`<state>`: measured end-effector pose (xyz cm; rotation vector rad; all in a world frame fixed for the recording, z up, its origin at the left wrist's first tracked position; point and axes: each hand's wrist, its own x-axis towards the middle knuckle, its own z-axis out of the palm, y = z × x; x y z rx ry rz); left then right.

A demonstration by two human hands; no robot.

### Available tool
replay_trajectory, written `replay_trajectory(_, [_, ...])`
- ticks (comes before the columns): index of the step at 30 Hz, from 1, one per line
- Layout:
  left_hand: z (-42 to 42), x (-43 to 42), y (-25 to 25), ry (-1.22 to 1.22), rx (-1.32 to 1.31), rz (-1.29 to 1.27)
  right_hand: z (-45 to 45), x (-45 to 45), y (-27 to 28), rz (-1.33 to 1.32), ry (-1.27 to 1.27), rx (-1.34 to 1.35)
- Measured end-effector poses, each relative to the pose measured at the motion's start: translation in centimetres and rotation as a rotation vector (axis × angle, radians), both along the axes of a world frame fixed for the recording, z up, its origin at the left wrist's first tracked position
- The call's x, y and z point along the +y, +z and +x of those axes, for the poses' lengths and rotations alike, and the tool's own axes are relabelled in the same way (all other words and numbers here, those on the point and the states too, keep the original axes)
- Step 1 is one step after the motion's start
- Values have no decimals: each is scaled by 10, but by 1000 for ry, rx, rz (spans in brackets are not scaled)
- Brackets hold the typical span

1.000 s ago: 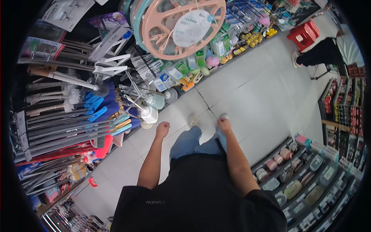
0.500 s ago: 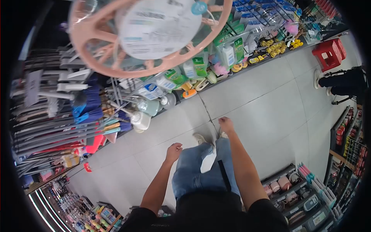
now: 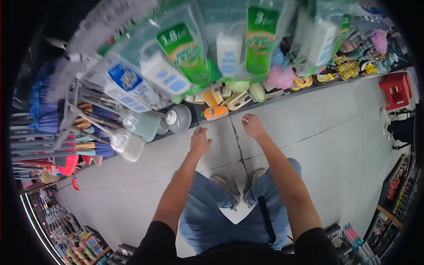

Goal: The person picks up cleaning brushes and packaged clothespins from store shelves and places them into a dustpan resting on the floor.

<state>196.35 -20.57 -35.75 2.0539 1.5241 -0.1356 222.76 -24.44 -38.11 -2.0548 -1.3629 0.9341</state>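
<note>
My left hand (image 3: 201,140) hangs above the floor just short of the shelf edge, holding nothing, its fingers loosely spread. To its right, my right hand (image 3: 253,126) is also bare, with bent fingers a little apart. The nearest thing to both is an orange scrub brush (image 3: 216,113) with pale bristles, lying at the front of the low shelf. Behind it are a yellow brush (image 3: 212,98) and a cream brush with a loop handle (image 3: 238,100). A green-and-white brush (image 3: 257,92) lies further right. Neither hand touches any of these.
Bagged goods with green labels (image 3: 260,39) hang close overhead. Wrapped toilet brushes (image 3: 128,143) and a grey plunger (image 3: 180,118) jut out at left. A red stool (image 3: 394,90) stands at right, near another person's legs (image 3: 399,129). My knees are bent over the tiled floor (image 3: 327,132).
I have come closer to the shelf and lower, with knees now bent and apart. Both hands have moved forward toward the brushes. The pink round item overhead has left the view.
</note>
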Motion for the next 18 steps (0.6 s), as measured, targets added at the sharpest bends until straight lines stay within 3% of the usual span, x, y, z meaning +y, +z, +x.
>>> replay_trajectory(2, [2,19,-29,-12,-30,80,7,9,-25,69,60,-54])
replay_trajectory(5, [-1,34,-67,-30,-84,251,18,10,-38,-103,300,-151])
replay_trajectory(8, [15,56,-71,30,-121,229,17,31,-36,5,351,-250])
replay_trajectory(11, [33,85,-61,-49,-191,157,15,49,-9,53,318,-137])
replay_trajectory(18, [39,93,-75,-103,53,-3,19,48,-21,-14,376,-232])
